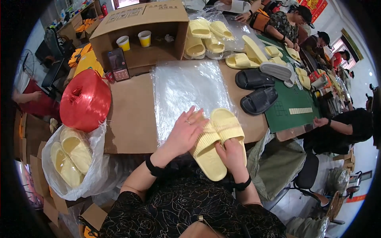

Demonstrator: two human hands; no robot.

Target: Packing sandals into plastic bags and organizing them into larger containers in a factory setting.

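Two pale yellow slide slippers lie side by side in front of me, at the near edge of the cardboard-topped table. My left hand rests on the ribbed strap of the left slipper, its fingers stretched out and a ring on one of them. My right hand grips the right slipper, with fingers tucked in at its strap; the fingertips are hidden. Just beyond the hands lies a stack of clear plastic bags.
Left stand a red twine roll and a white bag of yellow slippers. A phone leans on an open carton holding two cups. Black slippers and a green mat lie right; several people work there.
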